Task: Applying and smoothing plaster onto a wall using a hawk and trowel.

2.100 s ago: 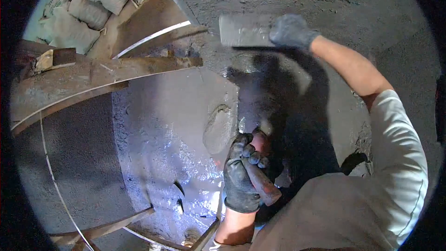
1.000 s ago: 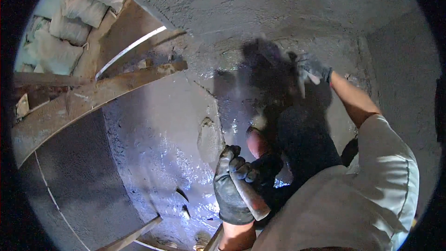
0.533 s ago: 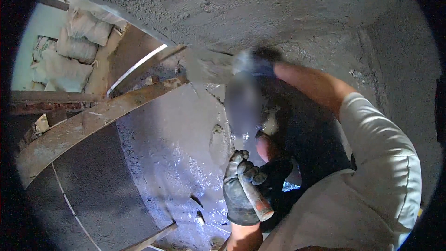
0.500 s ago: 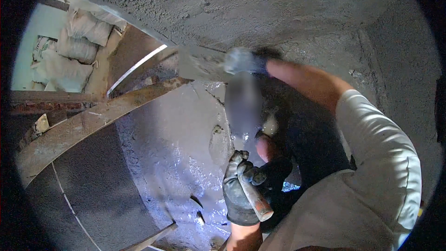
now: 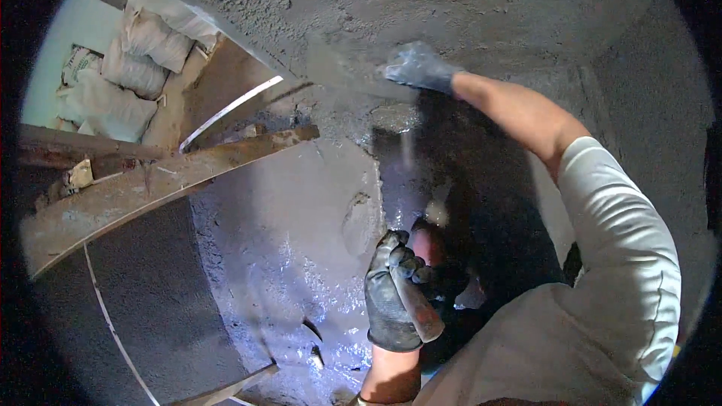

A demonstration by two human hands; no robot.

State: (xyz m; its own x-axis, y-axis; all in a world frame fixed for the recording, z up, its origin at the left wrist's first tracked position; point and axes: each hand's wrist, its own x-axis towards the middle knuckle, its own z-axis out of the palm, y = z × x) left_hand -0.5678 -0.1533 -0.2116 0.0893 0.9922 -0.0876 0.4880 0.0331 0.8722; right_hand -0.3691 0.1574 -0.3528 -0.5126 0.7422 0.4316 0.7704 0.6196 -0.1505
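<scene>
My right hand point(image 5: 421, 66), in a dark glove smeared grey, is raised at the top centre against rough grey plaster point(image 5: 451, 0). Its fingers are closed on a plastering trowel, whose flat grey blade point(image 5: 338, 62) lies against the plaster and blends with it; the handle is hidden. Lower down, my left hand point(image 5: 392, 297), in a black and grey glove, is wrapped round a worn round tool handle point(image 5: 420, 312) with reddish marks. The handle slants down to the right, and the tool's working end cannot be made out. Wet, shiny grey mortar point(image 5: 301, 218) spreads beside this hand.
A curved, mortar-stained board point(image 5: 173, 188) crosses the left side, with a pale chunk point(image 5: 80, 173) on it. Several white sacks point(image 5: 143, 68) are piled at the upper left. A wooden strip point(image 5: 233, 385) lies at the bottom. Deep shadow point(image 5: 489, 180) covers the centre right.
My right hand and the trowel have moved upward along the plaster, and the hand is somewhat farther right. The left hand has risen slightly with its handle. The view has shifted a little.
</scene>
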